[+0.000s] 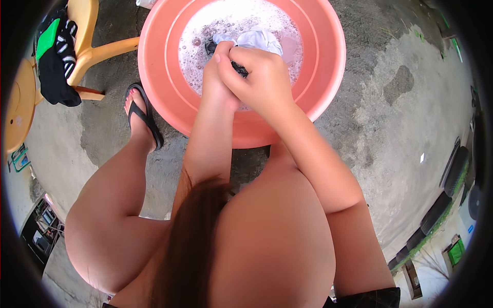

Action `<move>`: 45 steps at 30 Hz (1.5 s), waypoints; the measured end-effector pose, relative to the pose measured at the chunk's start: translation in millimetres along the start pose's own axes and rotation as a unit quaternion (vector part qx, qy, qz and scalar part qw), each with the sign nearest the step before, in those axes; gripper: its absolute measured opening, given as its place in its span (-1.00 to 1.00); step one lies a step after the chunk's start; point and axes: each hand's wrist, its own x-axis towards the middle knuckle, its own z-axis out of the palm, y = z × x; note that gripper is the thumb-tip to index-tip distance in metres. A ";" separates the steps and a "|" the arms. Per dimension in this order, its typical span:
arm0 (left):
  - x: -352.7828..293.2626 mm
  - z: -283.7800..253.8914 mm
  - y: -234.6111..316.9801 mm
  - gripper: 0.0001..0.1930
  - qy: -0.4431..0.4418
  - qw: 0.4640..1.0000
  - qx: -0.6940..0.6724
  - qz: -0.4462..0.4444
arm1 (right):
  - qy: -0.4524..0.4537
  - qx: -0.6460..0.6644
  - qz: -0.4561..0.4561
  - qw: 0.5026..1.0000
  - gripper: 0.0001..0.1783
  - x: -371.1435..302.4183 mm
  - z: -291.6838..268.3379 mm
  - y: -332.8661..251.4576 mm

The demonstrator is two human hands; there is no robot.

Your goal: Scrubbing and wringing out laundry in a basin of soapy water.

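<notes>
Both hands are together over a round pink-orange basin of foamy water. My right hand is closed round a dark wet cloth, a bit of which shows inside its curled fingers. Pressed against it is my left hand, also closed, with its fingers partly hidden by the right. Just beyond the knuckles lies a white cloth amid the suds, with a dark piece showing at its left. Whether the white and dark parts belong to one garment I cannot tell.
A yellow plastic chair stands at the left, with black, striped and green cloths over it. My sandalled foot rests beside the basin on rough concrete. Dark tyres line the right side.
</notes>
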 end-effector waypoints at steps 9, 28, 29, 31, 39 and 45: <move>-2.4 16.5 -4.6 -0.69 0.106 0.989 0.106 0.015 | -0.005 0.000 0.105 0.994 -0.62 11.4 2.8 24.6; 27.4 -44.7 5.1 -0.77 -0.229 0.972 -0.034 0.041 | 0.003 0.037 -0.033 0.999 -0.61 10.2 22.9 -0.1; 10.4 -7.0 1.8 -0.76 -0.059 0.998 0.009 0.027 | 0.006 0.032 -0.030 0.999 -0.61 14.0 19.9 14.3; -4.3 29.9 7.7 -0.76 0.140 0.987 0.070 -0.019 | 0.013 -0.029 0.088 0.996 -0.60 27.7 10.5 31.1; 15.4 -20.2 8.9 -0.78 -0.100 0.994 0.013 0.030 | 0.010 0.020 -0.049 0.999 -0.70 12.0 15.0 -3.9; -7.0 41.4 6.6 -0.75 0.112 0.987 0.105 -0.038 | 0.024 0.000 0.168 0.985 -0.61 38.2 -3.2 37.6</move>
